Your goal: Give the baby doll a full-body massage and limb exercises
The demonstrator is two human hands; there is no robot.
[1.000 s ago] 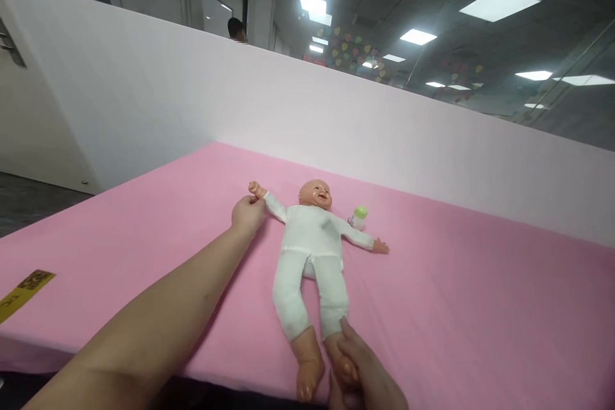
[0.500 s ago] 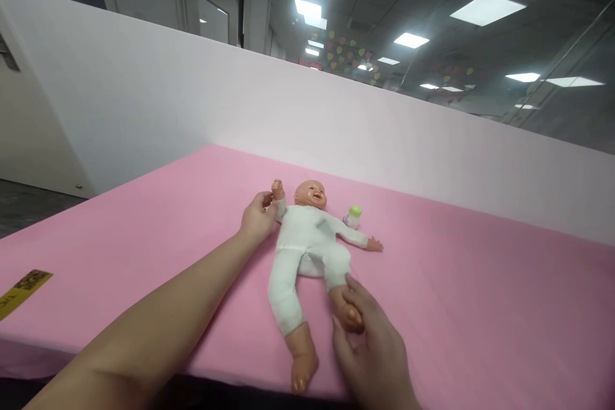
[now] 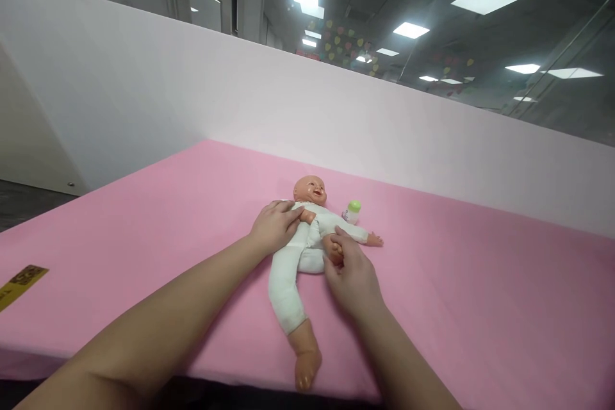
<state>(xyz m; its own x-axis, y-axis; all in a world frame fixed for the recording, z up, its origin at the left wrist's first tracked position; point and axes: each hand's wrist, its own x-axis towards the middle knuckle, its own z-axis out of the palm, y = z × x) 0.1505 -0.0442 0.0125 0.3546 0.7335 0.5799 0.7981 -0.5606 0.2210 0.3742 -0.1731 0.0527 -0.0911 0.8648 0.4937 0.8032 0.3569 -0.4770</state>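
A baby doll point(image 3: 287, 288) in a white cloth body lies on its back, its head toward the far wall. My left hand point(image 3: 275, 225) is closed over the doll's bent arm, pressing it across the chest; part of that arm is hidden under my fingers. Lower down, my right hand point(image 3: 353, 272) grips the doll's foot point(image 3: 332, 248), with that leg folded up toward the belly. The doll's other leg is stretched toward the near edge, and its other arm reaches out to the right.
A small bottle with a green cap point(image 3: 353, 210) stands beside the doll's shoulder. Pink cloth covers the table point(image 3: 144, 205). A yellow label point(image 3: 22, 287) is stuck near the left edge. A white partition point(image 3: 307, 115) rises behind, with glass above it.
My left hand has brought the doll's arm inward over its chest. My right hand has pushed the foot up and away from me, bending the leg toward the belly.
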